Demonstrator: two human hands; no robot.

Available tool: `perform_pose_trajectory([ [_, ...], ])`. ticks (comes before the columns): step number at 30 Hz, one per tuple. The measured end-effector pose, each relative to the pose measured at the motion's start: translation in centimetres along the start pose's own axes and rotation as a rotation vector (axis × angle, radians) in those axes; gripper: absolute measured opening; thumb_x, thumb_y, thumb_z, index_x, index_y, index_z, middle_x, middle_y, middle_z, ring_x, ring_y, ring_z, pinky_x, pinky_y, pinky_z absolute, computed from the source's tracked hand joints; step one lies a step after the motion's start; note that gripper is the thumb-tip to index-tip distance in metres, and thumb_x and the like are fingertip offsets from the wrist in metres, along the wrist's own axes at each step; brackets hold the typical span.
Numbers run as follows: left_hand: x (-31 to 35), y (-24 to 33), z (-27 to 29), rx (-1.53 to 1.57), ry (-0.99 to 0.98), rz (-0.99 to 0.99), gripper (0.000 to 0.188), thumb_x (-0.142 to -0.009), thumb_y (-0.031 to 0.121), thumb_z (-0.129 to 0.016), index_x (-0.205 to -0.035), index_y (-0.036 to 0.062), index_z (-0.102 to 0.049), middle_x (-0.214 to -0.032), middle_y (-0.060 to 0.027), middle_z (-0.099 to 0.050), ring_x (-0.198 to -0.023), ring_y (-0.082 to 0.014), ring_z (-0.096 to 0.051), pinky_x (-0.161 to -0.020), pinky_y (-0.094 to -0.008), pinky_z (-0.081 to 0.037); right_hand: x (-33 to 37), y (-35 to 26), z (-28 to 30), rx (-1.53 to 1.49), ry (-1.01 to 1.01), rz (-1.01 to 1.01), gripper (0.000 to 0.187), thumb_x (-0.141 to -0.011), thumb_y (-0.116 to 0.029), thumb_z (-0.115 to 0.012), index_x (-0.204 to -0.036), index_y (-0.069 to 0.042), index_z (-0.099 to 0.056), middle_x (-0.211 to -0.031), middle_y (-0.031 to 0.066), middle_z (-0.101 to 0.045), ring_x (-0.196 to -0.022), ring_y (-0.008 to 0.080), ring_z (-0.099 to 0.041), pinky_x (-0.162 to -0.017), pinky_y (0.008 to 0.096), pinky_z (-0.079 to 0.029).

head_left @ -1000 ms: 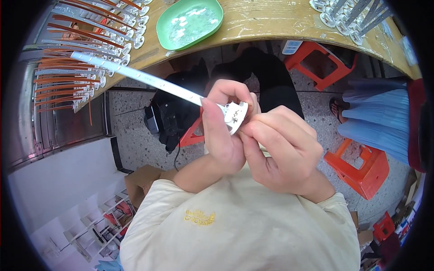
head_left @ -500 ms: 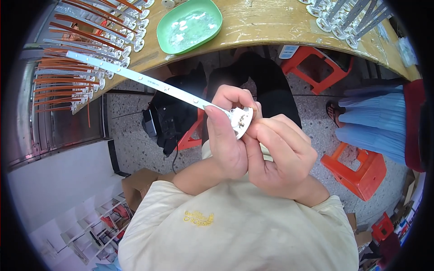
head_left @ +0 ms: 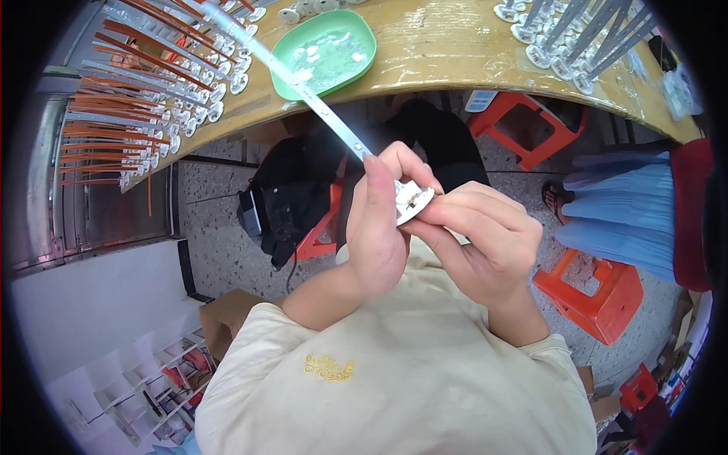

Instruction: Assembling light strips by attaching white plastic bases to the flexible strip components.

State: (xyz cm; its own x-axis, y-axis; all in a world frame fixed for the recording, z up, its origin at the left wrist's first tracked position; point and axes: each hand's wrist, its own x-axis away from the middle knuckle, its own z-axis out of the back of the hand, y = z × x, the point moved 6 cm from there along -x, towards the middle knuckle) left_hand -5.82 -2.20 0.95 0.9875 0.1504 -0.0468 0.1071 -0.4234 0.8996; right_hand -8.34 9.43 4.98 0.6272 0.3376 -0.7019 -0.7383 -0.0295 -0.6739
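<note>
My left hand (head_left: pixel 378 231) is closed around the lower end of a narrow white LED strip (head_left: pixel 327 115), its thumb lying along the strip. A round white base (head_left: pixel 414 203) with small metal contacts sits at that end, between my two hands. At the right rim of this base, my right hand (head_left: pixel 489 235) pinches with thumb and fingers. Whether some tiny part is also between those fingertips is hidden. The strip slants up and left, passing above the edge of a green plastic tray (head_left: pixel 362 67) that holds small white bits.
On the wooden table (head_left: pixel 425 53), several LED strips on round bases (head_left: pixel 216 91) with orange-brown pieces crowd the left; more strips (head_left: pixel 576 38) stand at the right. Red stools (head_left: pixel 599 296) stand on the floor. A person in a blue skirt (head_left: pixel 626 208) is at the right; a black bag (head_left: pixel 284 197) lies below the table.
The strip has swung to a steeper slant, its far end moving up and right over the tray. Both hands turned with it, and the base tilted between them.
</note>
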Motion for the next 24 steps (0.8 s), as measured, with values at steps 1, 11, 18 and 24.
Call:
perform_pose_trajectory([
  [1,0.0,0.1,-0.3,0.038,0.017,0.025,0.063,-0.106,0.056,-0.018,-0.09,0.0046,-0.051,-0.084,-0.0032,-0.054,-0.076,-0.0076,-0.049,-0.071,-0.0221,-0.039,-0.2,0.0,0.1,-0.004,0.012,0.022,0.023,-0.063,0.002,-0.081,-0.083,0.002,-0.071,-0.076,0.0101,-0.069,-0.061,0.0236,-0.066,-0.055,0.0291,-0.053],
  [11,-0.9,0.1,-0.6,0.012,-0.086,0.052,0.064,-0.106,0.056,-0.022,-0.087,0.0035,-0.054,-0.079,-0.0014,-0.056,-0.072,-0.0056,-0.047,-0.066,-0.0213,-0.038,-0.8,-0.8,1.4,0.047,0.11,0.127,0.034,-0.063,0.001,-0.089,-0.09,0.003,-0.069,-0.08,0.0123,-0.067,-0.06,0.0191,-0.062,-0.052,0.026,-0.049],
  [18,-1.3,0.9,-1.6,0.072,-0.074,0.109,0.059,-0.105,0.056,-0.024,-0.081,0.0081,-0.05,-0.073,0.0015,-0.052,-0.066,-0.005,-0.046,-0.059,-0.0212,-0.035,-1.9,-1.5,1.3,0.091,0.044,0.167,0.041,-0.063,-0.001,-0.088,-0.1,0.004,-0.071,-0.087,0.012,-0.068,-0.064,0.0166,-0.059,-0.054,0.0241,-0.047],
  [24,-2.4,0.7,-0.1,0.151,-0.08,0.082,0.06,-0.105,0.057,-0.024,-0.081,0.0088,-0.049,-0.071,0.0007,-0.052,-0.063,-0.0065,-0.048,-0.057,-0.0219,-0.038,-3.8,-2.0,0.3,0.108,-0.002,0.186,0.039,-0.061,-0.001,-0.087,-0.097,0.0,-0.074,-0.088,0.0104,-0.069,-0.065,0.0191,-0.06,-0.057,0.0263,-0.048],
])
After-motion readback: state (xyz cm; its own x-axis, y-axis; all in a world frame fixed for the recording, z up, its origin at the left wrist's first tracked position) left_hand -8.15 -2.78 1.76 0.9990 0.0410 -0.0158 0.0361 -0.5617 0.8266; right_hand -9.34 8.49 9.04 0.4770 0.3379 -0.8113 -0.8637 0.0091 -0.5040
